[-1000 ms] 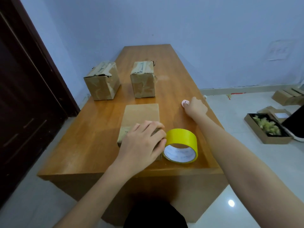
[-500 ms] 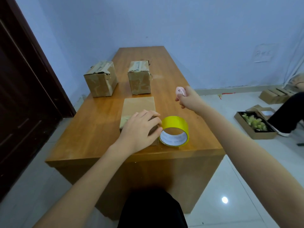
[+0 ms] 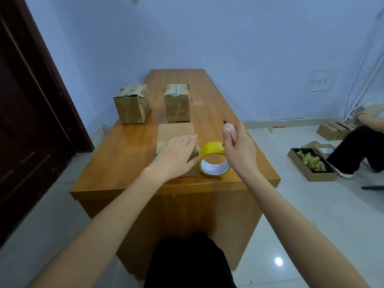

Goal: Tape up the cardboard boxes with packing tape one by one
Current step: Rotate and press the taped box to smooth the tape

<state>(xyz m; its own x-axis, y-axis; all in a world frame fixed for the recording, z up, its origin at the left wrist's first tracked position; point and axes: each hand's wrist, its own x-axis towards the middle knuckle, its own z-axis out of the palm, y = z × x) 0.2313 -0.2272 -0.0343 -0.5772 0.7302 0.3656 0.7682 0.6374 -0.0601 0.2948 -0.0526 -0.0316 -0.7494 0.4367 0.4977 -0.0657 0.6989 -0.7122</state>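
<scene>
A plain cardboard box [image 3: 174, 134] sits near the front edge of the wooden table [image 3: 124, 159]. My left hand [image 3: 176, 156] rests flat on its near right corner, fingers straight. A yellow roll of packing tape [image 3: 214, 161] stands on the table right beside that box. My right hand [image 3: 239, 148] hovers above the roll and grips a small pink cutter [image 3: 229, 129] with its dark blade pointing up and away. Two taped boxes stand further back, one at the left [image 3: 132, 103] and one at the centre [image 3: 177, 102].
A dark door [image 3: 27, 113] fills the left side. On the floor at the right lie an open box of yellowish scraps [image 3: 311, 163], several flat cartons [image 3: 334, 129] and a seated person's dark trouser leg [image 3: 357, 148]. The far half of the table holds nothing.
My right hand picked the pink cutter up from the table's right side and brought it back above the tape roll. My left hand stayed on the box.
</scene>
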